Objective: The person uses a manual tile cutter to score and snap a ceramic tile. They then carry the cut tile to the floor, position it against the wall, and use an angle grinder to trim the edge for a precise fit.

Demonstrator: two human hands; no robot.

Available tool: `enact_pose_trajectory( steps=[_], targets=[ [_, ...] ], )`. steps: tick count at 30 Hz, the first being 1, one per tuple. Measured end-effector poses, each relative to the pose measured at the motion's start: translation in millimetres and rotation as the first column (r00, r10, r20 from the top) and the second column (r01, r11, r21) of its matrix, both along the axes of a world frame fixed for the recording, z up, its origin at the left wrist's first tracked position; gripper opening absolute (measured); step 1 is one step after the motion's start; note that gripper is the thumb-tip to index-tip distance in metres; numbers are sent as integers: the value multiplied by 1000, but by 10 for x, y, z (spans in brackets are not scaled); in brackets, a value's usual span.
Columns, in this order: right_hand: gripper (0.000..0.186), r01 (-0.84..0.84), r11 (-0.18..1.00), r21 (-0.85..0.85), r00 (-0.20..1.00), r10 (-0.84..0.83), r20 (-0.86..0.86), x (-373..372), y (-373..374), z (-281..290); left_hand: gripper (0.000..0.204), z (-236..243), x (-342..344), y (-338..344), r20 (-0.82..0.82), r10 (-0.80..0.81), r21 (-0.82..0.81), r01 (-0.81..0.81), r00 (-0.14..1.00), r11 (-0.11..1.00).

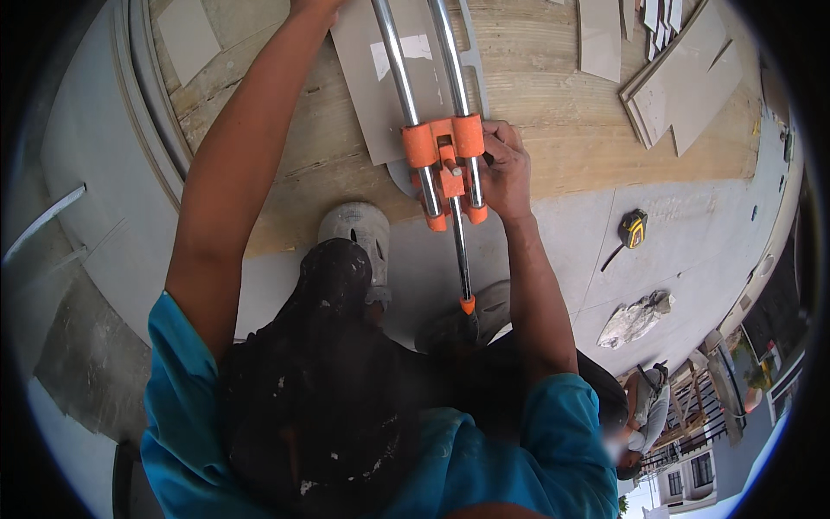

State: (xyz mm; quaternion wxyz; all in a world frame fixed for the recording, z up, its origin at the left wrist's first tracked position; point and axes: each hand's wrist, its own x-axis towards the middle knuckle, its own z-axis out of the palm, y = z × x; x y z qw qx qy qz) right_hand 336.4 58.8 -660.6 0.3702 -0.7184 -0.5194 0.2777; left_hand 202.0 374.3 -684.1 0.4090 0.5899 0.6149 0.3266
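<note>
A manual tile cutter [443, 151] with two chrome rails and an orange carriage stands in front of me. Beneath its rails lies a beige tile [367, 95], a bright reflection on its face. The cutter's chrome handle [461, 259] points back toward me and ends in an orange tip. My right hand [506, 169] is closed, its curled fingers against the cutter's right side by the carriage; the carriage partly hides the fingertips. My left hand [316, 7] reaches to the tile's far left edge, and the picture's top edge cuts off its fingers.
Wooden boards [553, 130] lie under the cutter. Cut tile pieces [683, 82] are stacked at the far right, another piece [188, 36] at the far left. A yellow-black tape measure [633, 229] and crumpled wrapping [635, 318] rest on the grey floor. Another person [647, 411] is at the lower right.
</note>
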Motion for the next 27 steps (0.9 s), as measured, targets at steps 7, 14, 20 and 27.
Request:
enact_pose_trajectory(
  steps=[7,14,20,27],
  targets=[
    [21,47,996,-79,998,-51,-47,-23,-2,24,45,238,72,-121,-49,-42,44,44,998,998],
    [40,-10,992,-125,996,-1,-86,1,-4,18,54,233,13,-73,-52,-98,-25,97,994,995],
    [34,47,978,-202,998,-55,-30,33,-31,76,74,290,-554,-678,64,-220,235,200,973,951],
    [50,-19,973,-232,996,-2,-90,48,13,75,32,849,-1193,-2199,299,-812,-346,850,501,397]
  ],
)
